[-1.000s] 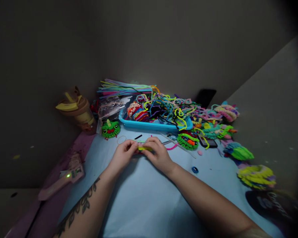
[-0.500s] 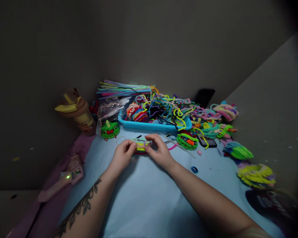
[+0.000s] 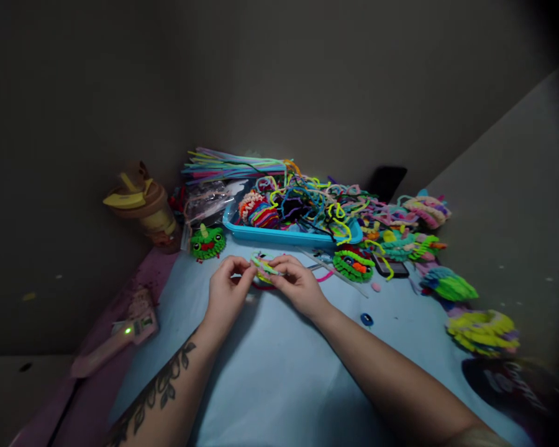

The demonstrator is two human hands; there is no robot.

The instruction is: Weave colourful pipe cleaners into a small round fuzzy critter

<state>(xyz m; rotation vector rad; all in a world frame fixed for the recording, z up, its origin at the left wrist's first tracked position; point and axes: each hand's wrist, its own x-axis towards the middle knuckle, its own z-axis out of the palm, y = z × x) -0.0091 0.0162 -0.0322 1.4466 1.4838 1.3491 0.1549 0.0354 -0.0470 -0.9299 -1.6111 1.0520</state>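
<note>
Between my fingertips is a small bundle of bent pipe cleaners (image 3: 263, 267), yellow, pale green and lilac. My left hand (image 3: 230, 287) pinches its left end with thumb and forefinger. At the right end, my right hand (image 3: 300, 284) grips it the same way, fingers curled. Its underside and far side are partly hidden by my fingers. Just beyond my right hand lie a grey pipe cleaner and a green pipe-cleaner figure (image 3: 353, 265) with a red and orange mouth. A second green figure (image 3: 207, 242) with eyes sits past my left hand.
A blue tray (image 3: 289, 236) heaped with tangled pipe cleaners stands at the back. A pink glue gun (image 3: 121, 338) with a green light lies left, near a lidded cup (image 3: 153, 214). Along the right are a phone (image 3: 391, 266), a blue button-like piece (image 3: 366, 320) and several fuzzy figures (image 3: 482, 330).
The bundle has been turned and tilted between my fingers. My right fingers have curled lower and closer onto it; my left hand has shifted only slightly.
</note>
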